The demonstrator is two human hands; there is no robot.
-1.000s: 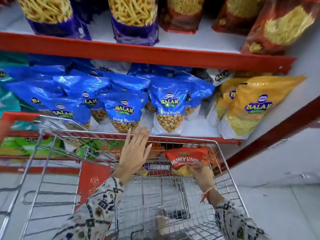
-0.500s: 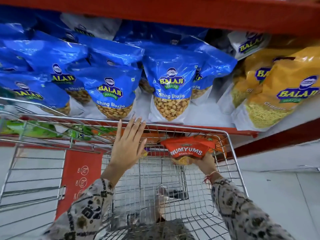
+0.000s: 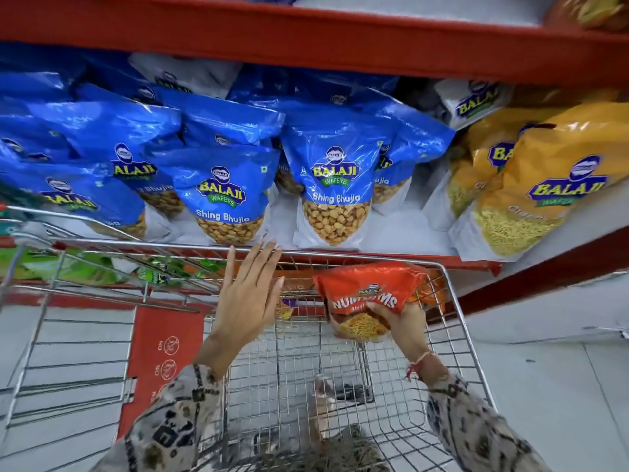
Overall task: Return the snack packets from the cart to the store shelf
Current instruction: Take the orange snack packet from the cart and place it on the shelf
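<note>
**Red packet lifted, shelf spot not yet chosen**

The right hand [image 3: 401,321] grips a red packet [image 3: 367,294] by its lower edge, fingers curled round the clear window at the bottom, and holds it up at the far rim of the cart [image 3: 452,301]. The left hand [image 3: 248,298] is open and flat, fingers spread, holding nothing; its fingertips lie at the cart's far rail, though whether they touch the wire I cannot tell.

The step in hand looks like the carry from cart to shelf. Just above and beyond both hands is the shelf [image 3: 391,243] of blue packets [image 3: 335,185], with yellow packets [image 3: 531,199] up and to the right of the right hand. No red packets show on that level, so the next move calls for finding the matching row, perhaps on the lower level glimpsed through the wire beyond the right hand, where something orange shows, and then setting the packet upright there without knocking its neighbours.

Count: one red packet in the grip. Roughly eight blue ones show, overlapping too much to be sure. Two or three yellow. The cart floor below the wrists seems to hold nothing else.
</note>
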